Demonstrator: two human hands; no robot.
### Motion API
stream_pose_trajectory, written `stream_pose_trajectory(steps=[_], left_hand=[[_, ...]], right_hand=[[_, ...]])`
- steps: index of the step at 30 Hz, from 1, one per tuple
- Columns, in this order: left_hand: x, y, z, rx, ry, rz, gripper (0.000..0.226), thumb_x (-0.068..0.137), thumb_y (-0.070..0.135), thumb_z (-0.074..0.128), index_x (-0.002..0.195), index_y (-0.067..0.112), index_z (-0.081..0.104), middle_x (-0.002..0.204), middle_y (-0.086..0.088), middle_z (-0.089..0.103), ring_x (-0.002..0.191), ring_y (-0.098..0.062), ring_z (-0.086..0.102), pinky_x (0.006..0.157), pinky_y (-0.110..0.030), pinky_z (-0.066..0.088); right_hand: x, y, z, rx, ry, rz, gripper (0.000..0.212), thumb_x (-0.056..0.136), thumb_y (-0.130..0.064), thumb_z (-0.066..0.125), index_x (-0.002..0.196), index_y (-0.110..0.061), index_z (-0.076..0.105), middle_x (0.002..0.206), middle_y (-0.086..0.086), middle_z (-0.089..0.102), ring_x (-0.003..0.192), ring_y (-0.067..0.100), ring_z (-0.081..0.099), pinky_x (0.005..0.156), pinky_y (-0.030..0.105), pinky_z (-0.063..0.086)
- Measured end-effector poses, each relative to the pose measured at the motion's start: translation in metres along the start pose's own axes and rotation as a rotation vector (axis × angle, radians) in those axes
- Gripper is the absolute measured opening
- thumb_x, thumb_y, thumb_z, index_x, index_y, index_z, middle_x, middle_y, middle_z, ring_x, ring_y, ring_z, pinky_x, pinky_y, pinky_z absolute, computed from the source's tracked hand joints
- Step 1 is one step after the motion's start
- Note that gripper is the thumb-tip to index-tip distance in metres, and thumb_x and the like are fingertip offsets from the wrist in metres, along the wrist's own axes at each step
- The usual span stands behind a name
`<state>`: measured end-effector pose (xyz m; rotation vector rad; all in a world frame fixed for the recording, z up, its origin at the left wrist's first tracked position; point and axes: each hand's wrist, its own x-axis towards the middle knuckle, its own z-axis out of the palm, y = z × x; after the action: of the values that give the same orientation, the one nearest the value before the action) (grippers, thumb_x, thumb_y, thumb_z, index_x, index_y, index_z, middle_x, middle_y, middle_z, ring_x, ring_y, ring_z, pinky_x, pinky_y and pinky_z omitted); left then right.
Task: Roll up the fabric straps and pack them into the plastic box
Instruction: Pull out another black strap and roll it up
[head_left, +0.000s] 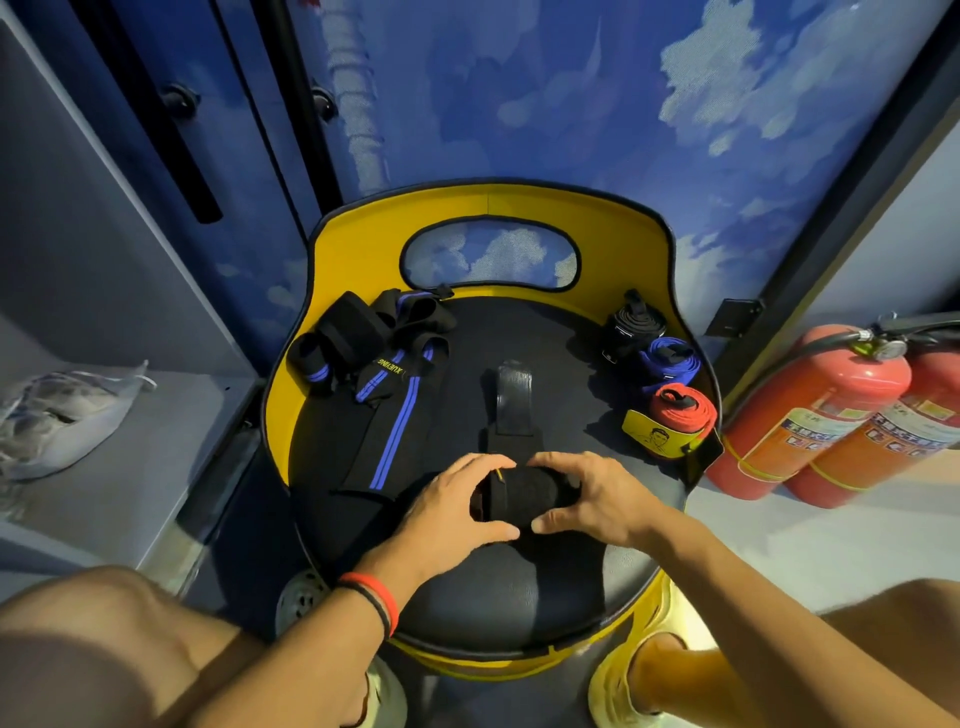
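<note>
A partly rolled black fabric strap (524, 493) is held between the left hand (457, 512) and the right hand (587, 501) at the near middle of the round black padded seat (509, 587) of a yellow-backed chair. The rolled part is enclosed from both sides: the left fingers (488, 462) are curled over its left end with the thumb beneath, and the right fingers (558, 465) are clamped over its right end, thumb tips nearly meeting in front. The unrolled tail (511, 400) of the strap is laid flat away from the hands, ending in a smoother, slightly shiny tab. The fabric appears matte and woven, and a thin yellow line is seen at the roll's left edge. To the left, loose black straps with blue stripes (382, 374) are heaped on the seat. To the right, three finished rolls are lined along the seat's edge: a black roll (631, 325), a blue roll (670, 361) and a red roll with a yellow label (675, 418). Two red cylindrical fire extinguishers (810, 410) are stood on the floor beyond.
</note>
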<state>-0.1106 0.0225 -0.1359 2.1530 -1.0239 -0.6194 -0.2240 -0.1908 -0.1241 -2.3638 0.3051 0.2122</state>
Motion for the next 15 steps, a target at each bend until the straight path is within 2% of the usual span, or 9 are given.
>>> stream_pose_trajectory(steps=[2,6,8,10,12,15], left_hand=[[-0.005,-0.001,-0.002,0.002,-0.021,-0.016,0.07,0.075,0.045,0.086,0.135,0.049,0.05,0.135,0.026,0.052,0.125,-0.002,0.05,0.105,-0.031,0.046],[-0.016,-0.001,-0.003,-0.04,-0.084,-0.051,0.07,0.071,0.053,0.087,0.133,0.045,0.057,0.127,0.025,0.061,0.118,0.006,0.056,0.103,-0.03,0.051],[-0.015,-0.001,-0.006,-0.06,-0.113,-0.069,0.065,0.073,0.053,0.085,0.132,0.045,0.059,0.124,0.025,0.062,0.117,0.006,0.057,0.103,-0.029,0.051],[-0.012,-0.002,-0.007,-0.07,-0.134,-0.068,0.065,0.075,0.056,0.083,0.134,0.041,0.06,0.126,0.027,0.058,0.119,0.006,0.056,0.106,-0.031,0.049],[-0.005,-0.004,-0.009,-0.074,-0.151,-0.07,0.064,0.077,0.058,0.079,0.134,0.033,0.062,0.128,0.029,0.051,0.121,0.005,0.054,0.109,-0.031,0.046],[0.007,-0.003,-0.014,-0.081,-0.206,-0.122,0.069,0.082,0.063,0.072,0.137,0.025,0.058,0.13,0.026,0.048,0.123,0.002,0.053,0.112,-0.034,0.043]], right_hand=[[-0.004,-0.002,-0.002,0.149,-0.105,0.016,0.058,0.069,-0.046,0.088,0.121,-0.04,0.064,0.105,-0.013,0.071,0.099,0.005,0.065,0.096,0.032,0.052],[-0.007,-0.003,-0.004,0.386,-0.25,0.059,0.053,0.066,-0.037,0.09,0.115,-0.028,0.073,0.107,-0.002,0.075,0.104,0.016,0.069,0.101,0.037,0.053],[-0.008,-0.001,-0.002,0.374,-0.246,0.061,0.054,0.066,-0.041,0.089,0.116,-0.029,0.073,0.116,0.0,0.068,0.108,0.013,0.063,0.1,0.026,0.049],[-0.011,-0.002,0.001,0.273,-0.18,0.072,0.056,0.073,-0.044,0.087,0.125,-0.032,0.068,0.123,-0.001,0.049,0.111,0.006,0.052,0.093,0.012,0.044],[-0.014,-0.005,0.005,0.193,-0.049,0.011,0.062,0.08,-0.045,0.082,0.135,-0.029,0.059,0.124,-0.005,0.044,0.112,0.005,0.05,0.09,0.008,0.042],[-0.019,-0.009,0.011,0.019,0.187,-0.141,0.05,0.087,-0.044,0.075,0.133,-0.032,0.058,0.126,-0.011,0.053,0.112,0.005,0.053,0.094,0.02,0.046]])
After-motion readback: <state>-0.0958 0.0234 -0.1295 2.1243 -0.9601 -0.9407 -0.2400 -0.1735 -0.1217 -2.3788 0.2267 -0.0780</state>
